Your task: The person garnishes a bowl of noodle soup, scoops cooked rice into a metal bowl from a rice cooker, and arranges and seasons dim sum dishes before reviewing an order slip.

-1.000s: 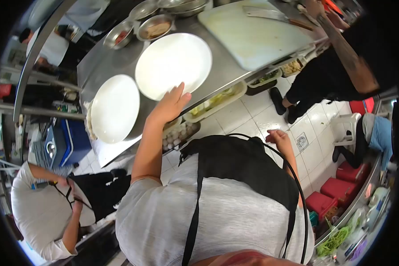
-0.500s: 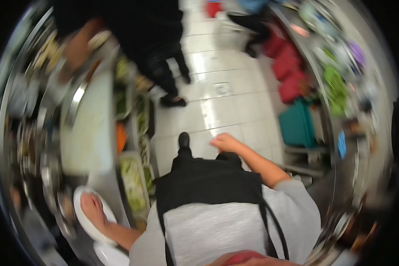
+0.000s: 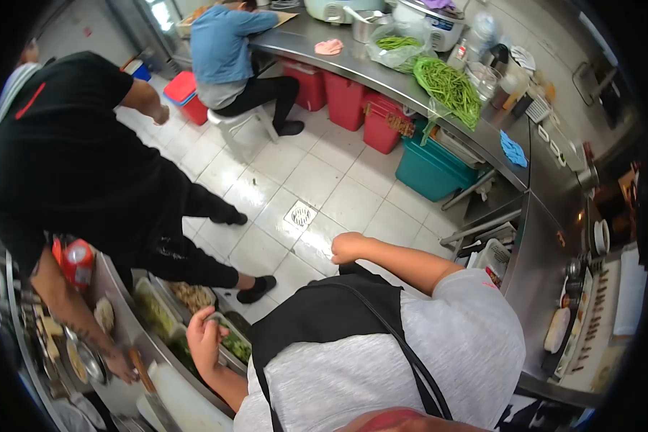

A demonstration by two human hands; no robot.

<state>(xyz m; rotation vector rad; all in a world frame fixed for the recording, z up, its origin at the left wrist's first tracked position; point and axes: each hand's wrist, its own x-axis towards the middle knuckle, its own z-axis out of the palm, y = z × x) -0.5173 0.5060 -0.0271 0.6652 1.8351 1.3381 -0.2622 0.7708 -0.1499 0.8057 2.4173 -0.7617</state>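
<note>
My left hand (image 3: 205, 340) is raised beside the food bins, its fingers loosely bent and apart with nothing between them. Closest to it is a bin of green leaves (image 3: 236, 347). Out over the floor, my right hand (image 3: 348, 248) is curled into a loose fist in front of my black apron (image 3: 324, 317); I see nothing held in it. Left of my left hand lie a white cutting board (image 3: 187, 396) and a knife with a wooden handle (image 3: 143, 371). A co-worker's hand (image 3: 122, 367) rests close to that handle.
A co-worker in black (image 3: 72, 158) leans over the left counter. Another person (image 3: 219, 50) sits on a white stool (image 3: 241, 133). Along the back counter (image 3: 381, 72) are green beans (image 3: 450, 90); red bins (image 3: 344, 101) and a teal bin (image 3: 432, 169) stand below. A drain (image 3: 300, 214) marks the tiled floor.
My view has turned to the right. My left hand, earlier over a white oval plate, is now up beside the food bins. My right hand stays fisted in front of me.
</note>
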